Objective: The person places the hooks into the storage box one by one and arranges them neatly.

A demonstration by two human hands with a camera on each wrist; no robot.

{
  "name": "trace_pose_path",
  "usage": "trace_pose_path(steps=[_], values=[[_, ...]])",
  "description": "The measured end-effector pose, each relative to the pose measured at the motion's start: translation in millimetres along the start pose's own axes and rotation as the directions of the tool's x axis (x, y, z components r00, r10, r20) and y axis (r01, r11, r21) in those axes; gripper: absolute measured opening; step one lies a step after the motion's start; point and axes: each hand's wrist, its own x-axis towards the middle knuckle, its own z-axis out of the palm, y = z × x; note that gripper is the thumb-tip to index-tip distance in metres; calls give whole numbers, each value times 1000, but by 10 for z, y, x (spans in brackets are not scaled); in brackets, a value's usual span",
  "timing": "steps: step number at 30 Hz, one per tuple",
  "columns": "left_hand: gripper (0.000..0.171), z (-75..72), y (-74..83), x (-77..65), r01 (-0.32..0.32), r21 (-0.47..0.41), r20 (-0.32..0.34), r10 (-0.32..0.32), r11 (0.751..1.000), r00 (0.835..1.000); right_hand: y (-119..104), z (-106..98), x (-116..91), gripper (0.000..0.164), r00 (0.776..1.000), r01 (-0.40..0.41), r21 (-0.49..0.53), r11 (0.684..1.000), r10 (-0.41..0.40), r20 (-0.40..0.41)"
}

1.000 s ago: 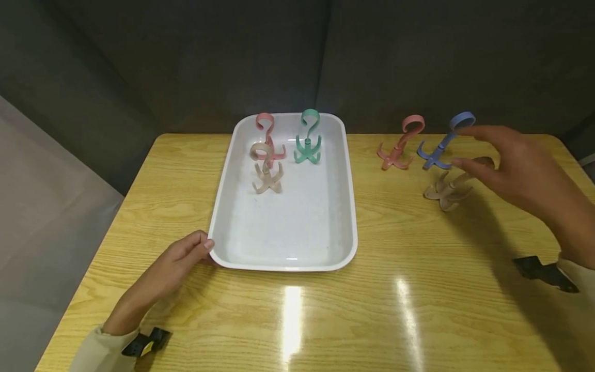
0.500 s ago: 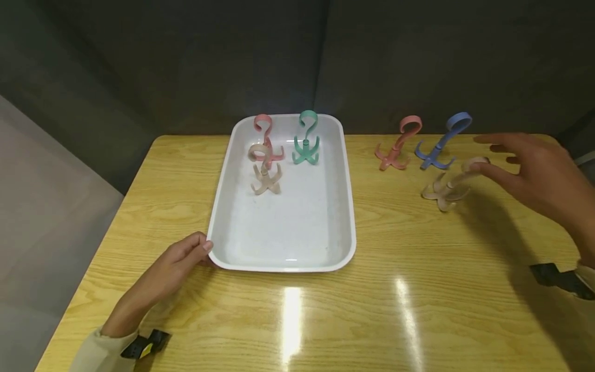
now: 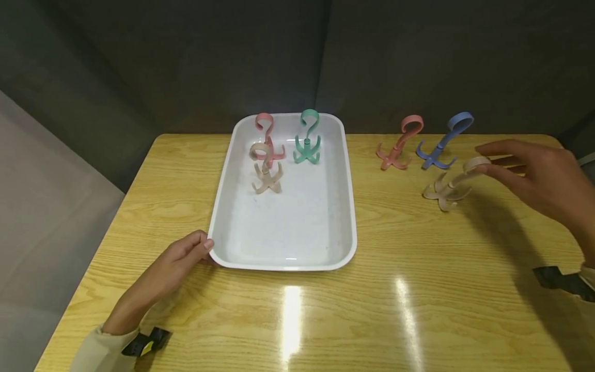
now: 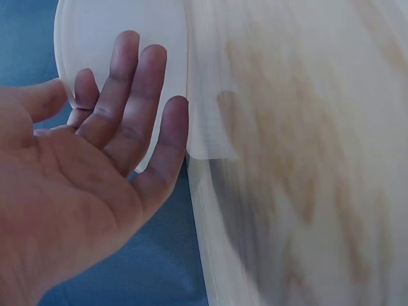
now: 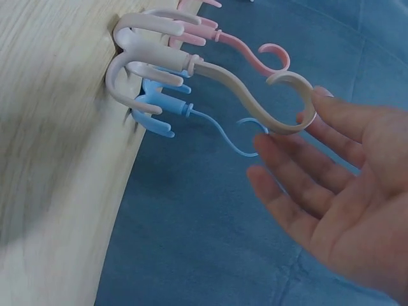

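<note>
My right hand (image 3: 541, 178) is at the curled top of a beige four-prong hanging hook (image 3: 446, 192), which stands on its prongs on the table. In the right wrist view, thumb and index finger pinch the loop of this beige hook (image 5: 223, 73); the other fingers extend below. My left hand (image 3: 174, 266) holds the near left corner of a white tray (image 3: 283, 268), thumb on the rim and fingers beneath. A second beige hook (image 3: 268, 181), a pink hook (image 3: 269, 147) and a green hook (image 3: 307, 150) stand in the tray's far half.
Right of the tray, another pink hook (image 3: 395, 155) and a blue hook (image 3: 436, 155) stand near the far edge of the wooden table (image 3: 348, 320). A dark curtain (image 3: 395, 62) hangs behind the table.
My right hand has moved right and slightly down, from beside the blue hook to the beige hook's loop, and its thumb and index finger have closed there. My left hand stays on the tray.
</note>
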Motion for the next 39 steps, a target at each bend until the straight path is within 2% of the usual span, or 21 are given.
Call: trace_pose_path(steps=[5, 10, 22, 39], values=[[33, 0, -5, 1, 1, -7, 2, -1, 1000, 1000, 29, 5, 0, 26, 1000, -11, -23, 1000, 11, -12], [33, 0, -8, 2, 1, -10, 2, -1, 1000, 1000, 37, 10, -5, 24, 1000, -2, -28, 1000, 2, -31], [33, -3, -12, -3, 9, -6, 1, -9, 1000, 1000, 15, 24, -5, 27, 999, -41, -10, 999, 40, -23], [33, 1, -4, -7, 22, -3, -7, -22, 1000, 1000, -44, 23, 39, 29, 996, -43, -5, 999, 43, -73]])
